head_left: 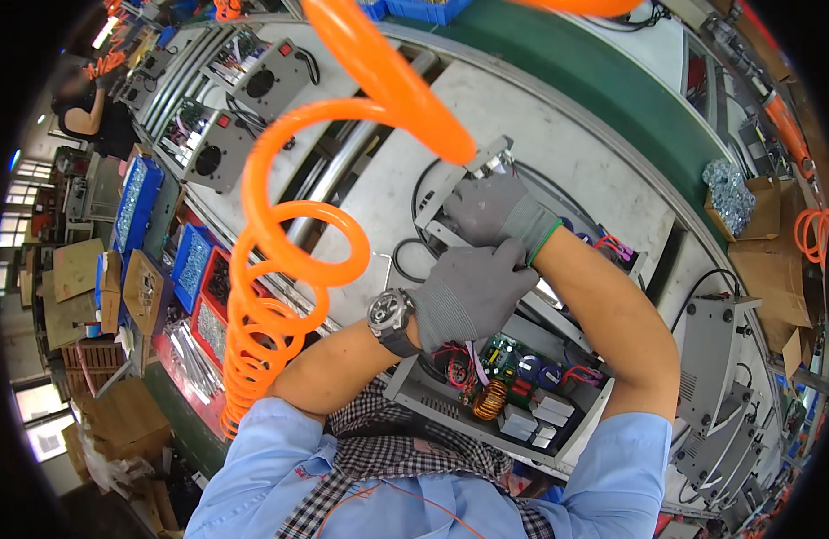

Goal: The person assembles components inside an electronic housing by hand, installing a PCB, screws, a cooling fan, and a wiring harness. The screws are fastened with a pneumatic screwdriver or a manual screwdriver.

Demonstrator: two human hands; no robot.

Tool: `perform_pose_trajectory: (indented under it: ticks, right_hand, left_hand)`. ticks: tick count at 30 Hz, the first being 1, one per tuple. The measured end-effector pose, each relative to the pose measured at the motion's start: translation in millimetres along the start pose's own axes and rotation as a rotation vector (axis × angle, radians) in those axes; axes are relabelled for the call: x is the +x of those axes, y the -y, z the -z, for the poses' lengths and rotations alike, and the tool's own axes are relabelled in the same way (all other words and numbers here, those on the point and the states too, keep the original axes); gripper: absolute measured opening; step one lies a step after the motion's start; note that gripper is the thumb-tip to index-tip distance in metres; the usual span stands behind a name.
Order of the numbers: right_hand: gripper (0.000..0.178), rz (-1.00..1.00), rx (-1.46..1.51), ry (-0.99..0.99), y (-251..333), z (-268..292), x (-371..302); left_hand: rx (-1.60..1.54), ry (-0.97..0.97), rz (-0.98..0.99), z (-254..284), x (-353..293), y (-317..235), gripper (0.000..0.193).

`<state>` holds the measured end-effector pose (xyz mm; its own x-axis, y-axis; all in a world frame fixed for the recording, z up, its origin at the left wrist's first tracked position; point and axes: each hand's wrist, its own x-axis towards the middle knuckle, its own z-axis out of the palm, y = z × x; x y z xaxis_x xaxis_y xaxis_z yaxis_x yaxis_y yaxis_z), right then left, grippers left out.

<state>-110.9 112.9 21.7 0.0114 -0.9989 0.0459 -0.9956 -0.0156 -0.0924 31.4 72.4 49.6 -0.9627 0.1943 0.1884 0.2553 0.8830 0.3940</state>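
My left hand, in a grey knit glove with a watch at its wrist, lies across the front of my right wrist. Its fingers are curled, the fingertips against the green-edged cuff of the right glove; whether they pinch it is unclear. My right hand, gloved alike, is closed beside the upright grey end panel of an open metal chassis. Whatever it grips is hidden. Nearer me sits another open grey chassis with a green circuit board, a copper coil and silver heat sinks.
A coiled orange air hose hangs close before me on the left. More part-built chassis stand at the far left, others on the right. Blue bins and a red bin of small parts line the left. A person stands beyond.
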Motion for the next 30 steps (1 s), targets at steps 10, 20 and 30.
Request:
perform_pose_trajectory:
  ticks: [10,20,30]
  right_hand:
    - [0.021,-0.427,-0.007,-0.548,-10,53,-50]
    - [0.027,-2.156,0.323,-0.882,315,11,-397]
    - [0.033,-2.245,0.239,-0.285,401,-15,-361]
  left_hand:
    - [-0.106,0.096,0.185,11,22,15,0.015]
    - [0.143,0.063,-0.030,-1,44,63,0.027]
    - [-0.574,-0.209,0.010,19,21,77,0.038]
